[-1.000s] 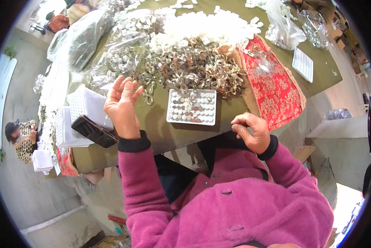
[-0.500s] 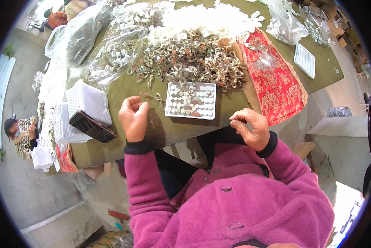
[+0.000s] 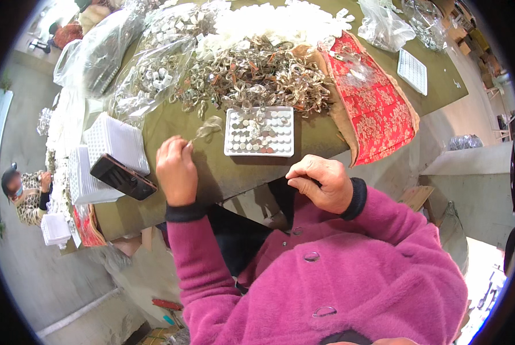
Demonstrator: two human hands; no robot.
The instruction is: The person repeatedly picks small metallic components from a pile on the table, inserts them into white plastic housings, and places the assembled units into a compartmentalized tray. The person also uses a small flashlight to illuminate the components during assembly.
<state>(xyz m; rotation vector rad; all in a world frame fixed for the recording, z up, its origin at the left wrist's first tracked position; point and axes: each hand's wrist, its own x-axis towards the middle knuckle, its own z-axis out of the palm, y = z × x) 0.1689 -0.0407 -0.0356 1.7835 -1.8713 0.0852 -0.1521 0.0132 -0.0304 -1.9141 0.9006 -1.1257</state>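
Note:
My left hand [image 3: 177,171] is over the table's near side, its thumb and forefinger pinched on the end of a small looped cord bundle [image 3: 211,128]. The bundle is smeared by motion and hangs out toward the white tray. That tray [image 3: 258,153] has rows of round wells. Small round discs, some grey and some reddish, sit in many of them, and a coiled cord [image 3: 259,125] lies on top. Near the table's front edge, my right hand [image 3: 321,183] is closed with thumb and forefinger together; whatever it may hold is hidden.
Behind the tray rises a heap of looped cords [image 3: 257,77], with white pieces [image 3: 274,26] beyond. Red floral cloth [image 3: 372,103] lies to the right. Stacked white trays [image 3: 116,144] with a phone [image 3: 122,177] leaning on them stand left. Another person [image 3: 30,195] sits far left.
My left hand has taken hold of the cord bundle that lay beside the tray. My right hand has moved left, nearer the tray's front. The whole view has shifted slightly.

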